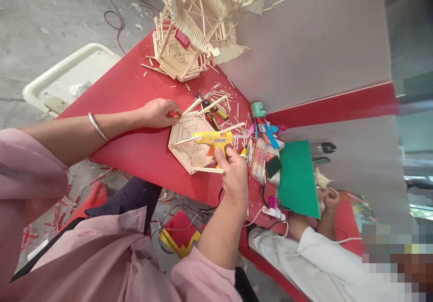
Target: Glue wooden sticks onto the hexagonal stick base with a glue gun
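Observation:
My right hand (232, 170) grips a yellow glue gun (212, 139), its nozzle pointing left over a hexagonal panel of wooden sticks (189, 144) lying on the red table (128, 112). My left hand (158, 112) rests closed at the panel's upper left corner, fingers pinched on something small and red beside a loose stick (211, 105). A silver bangle (98, 127) sits on that wrist.
A tall stick-built model (199, 27) stands at the table's far end. Black-and-yellow cutters (213, 112), a green tape roll (258, 109), stick bundles (260, 160) and a green sheet (297, 178) lie to the right. Another person in white (314, 252) sits beside. A white tray (67, 76) lies on the floor.

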`<act>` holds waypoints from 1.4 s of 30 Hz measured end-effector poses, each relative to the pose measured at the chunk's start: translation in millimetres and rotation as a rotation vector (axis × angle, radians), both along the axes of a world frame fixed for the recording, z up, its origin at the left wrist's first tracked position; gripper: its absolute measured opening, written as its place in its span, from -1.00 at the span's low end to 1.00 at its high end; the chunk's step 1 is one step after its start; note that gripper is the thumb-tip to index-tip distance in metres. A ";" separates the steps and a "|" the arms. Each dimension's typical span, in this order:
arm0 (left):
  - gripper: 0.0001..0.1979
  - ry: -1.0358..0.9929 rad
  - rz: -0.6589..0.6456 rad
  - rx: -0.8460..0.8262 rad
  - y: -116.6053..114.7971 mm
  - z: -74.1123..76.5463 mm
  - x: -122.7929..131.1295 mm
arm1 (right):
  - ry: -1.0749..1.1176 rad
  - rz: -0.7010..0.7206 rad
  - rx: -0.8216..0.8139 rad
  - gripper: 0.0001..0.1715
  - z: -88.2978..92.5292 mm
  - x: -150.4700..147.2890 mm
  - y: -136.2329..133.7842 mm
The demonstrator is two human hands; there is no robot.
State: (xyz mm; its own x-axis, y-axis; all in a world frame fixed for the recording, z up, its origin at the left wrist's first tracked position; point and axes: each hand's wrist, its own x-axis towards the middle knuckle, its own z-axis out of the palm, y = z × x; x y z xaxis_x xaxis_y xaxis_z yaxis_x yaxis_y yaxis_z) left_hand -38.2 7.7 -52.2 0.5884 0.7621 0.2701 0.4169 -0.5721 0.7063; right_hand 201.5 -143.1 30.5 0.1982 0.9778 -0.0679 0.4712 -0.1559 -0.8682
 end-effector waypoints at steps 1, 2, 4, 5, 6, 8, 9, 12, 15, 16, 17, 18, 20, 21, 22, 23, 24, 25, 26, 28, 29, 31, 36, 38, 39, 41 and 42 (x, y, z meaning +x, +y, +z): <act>-0.71 0.001 0.001 0.001 0.0 -0.2 0.2 | 0.022 0.015 -0.007 -0.53 3.5 -0.1 0.4; -0.71 0.004 0.005 0.001 0.0 -0.4 0.4 | 0.037 0.024 -0.009 -0.53 6.8 -0.4 1.7; -0.71 0.017 0.015 0.001 -0.1 -0.4 0.6 | 0.053 0.038 -0.009 -0.52 13.5 -1.1 5.6; -0.71 0.024 0.021 0.001 -0.1 -0.4 0.6 | 0.055 0.043 -0.004 -0.52 17.1 -1.3 7.4; -0.71 0.029 0.025 0.001 -0.1 -0.3 0.5 | 0.050 0.043 0.011 -0.52 20.9 -1.5 8.1; -0.71 0.033 0.024 0.002 0.0 0.1 0.2 | -0.005 0.015 0.082 -0.53 29.3 -1.9 4.2; -0.72 0.033 0.021 0.003 -0.1 0.3 -0.1 | -0.059 -0.017 0.140 -0.54 33.2 -2.4 -1.4; -0.75 0.029 0.011 0.005 -0.7 1.1 -0.5 | -0.277 -0.142 0.366 -0.60 40.7 -5.7 -31.4; -0.77 0.020 -0.007 0.015 -1.8 1.6 -0.3 | -0.449 -0.143 0.575 -0.67 39.6 -13.3 -65.4; -0.78 0.018 -0.011 0.020 -2.1 1.6 -0.3 | -0.504 -0.111 0.607 -0.71 37.9 -16.5 -73.5; -0.78 0.017 -0.014 0.024 -2.3 1.6 -0.2 | -0.562 -0.080 0.625 -0.75 35.8 -19.7 -79.4; -0.79 0.018 -0.014 0.027 -2.4 1.6 -0.2 | -0.616 -0.057 0.635 -0.78 33.5 -22.8 -82.9; -0.79 0.020 -0.011 0.030 -2.3 1.6 -0.4 | -0.698 -0.039 0.648 -0.81 28.7 -27.6 -84.8; -0.79 0.020 -0.014 0.032 -2.3 1.7 -0.6 | -0.724 -0.038 0.661 -0.80 26.5 -29.0 -84.3; -0.79 0.019 -0.019 0.034 -2.2 1.8 -0.9 | -0.743 -0.037 0.677 -0.78 24.5 -30.0 -83.7; -0.78 0.018 -0.024 0.036 -2.2 1.9 -1.2 | -0.761 -0.032 0.696 -0.75 22.9 -30.5 -83.3; -0.78 0.018 -0.029 0.038 -2.3 2.1 -1.4 | -0.781 -0.027 0.716 -0.71 21.8 -30.8 -83.4; -0.79 0.019 -0.033 0.041 -2.4 2.4 -1.6 | -0.804 -0.024 0.736 -0.67 21.2 -31.0 -83.9; -0.79 0.022 -0.034 0.044 -2.6 2.7 -1.8 | -0.826 -0.023 0.756 -0.63 20.9 -31.4 -84.7; -0.80 0.028 -0.033 0.048 -3.3 3.4 -1.9 | -0.857 -0.017 0.785 -0.58 20.9 -32.6 -87.0; -0.80 0.029 -0.033 0.048 -3.7 3.8 -1.9 | -0.868 -0.001 0.789 -0.57 20.9 -33.4 -88.1; -0.80 0.030 -0.037 0.044 -4.3 4.7 -2.0 | -0.886 0.059 0.781 -0.56 20.2 -34.4 -90.4; -0.79 0.031 -0.042 0.019 -5.2 6.8 -2.4 | -0.887 0.036 0.729 -0.61 16.4 -27.6 -102.1; -0.78 0.029 -0.045 0.015 -5.8 7.6 -2.4 | -0.842 -0.019 0.655 -0.68 13.9 -24.1 -109.8; -0.78 0.027 -0.045 0.015 -6.2 8.0 -2.4 | -0.822 -0.036 0.614 -0.71 11.5 -23.9 -113.5; -0.79 0.026 -0.045 0.014 -7.0 8.6 -2.1 | -0.816 -0.073 0.562 -0.72 3.1 -28.1 -118.5; -0.79 0.025 -0.046 0.014 -7.3 8.8 -1.9 | -0.833 -0.096 0.561 -0.71 -3.2 -32.6 -119.5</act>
